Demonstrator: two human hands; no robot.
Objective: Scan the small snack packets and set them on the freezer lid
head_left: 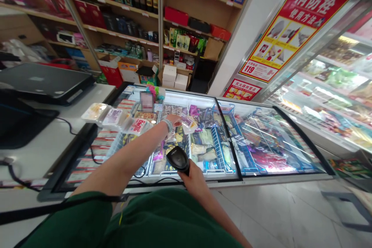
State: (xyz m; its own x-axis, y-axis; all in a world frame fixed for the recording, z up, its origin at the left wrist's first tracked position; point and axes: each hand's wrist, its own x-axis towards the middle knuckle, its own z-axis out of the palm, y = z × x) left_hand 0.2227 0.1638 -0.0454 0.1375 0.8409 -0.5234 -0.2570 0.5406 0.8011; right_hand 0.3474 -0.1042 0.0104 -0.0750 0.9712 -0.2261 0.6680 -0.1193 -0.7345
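Scanner point(178, 159), right hand point(194, 180); "119" poster point(293, 27)

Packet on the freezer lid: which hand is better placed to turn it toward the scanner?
Left. The left hand is already stretched out onto the packet on the freezer lid. The right hand is close to the body, gripping the barcode scanner.

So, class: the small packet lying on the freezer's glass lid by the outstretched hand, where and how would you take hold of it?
Probably pinch the packet by its near edge, coming from above. It lies flat on the freezer lid, and the left hand already reaches it from that side; the right hand holds the scanner.
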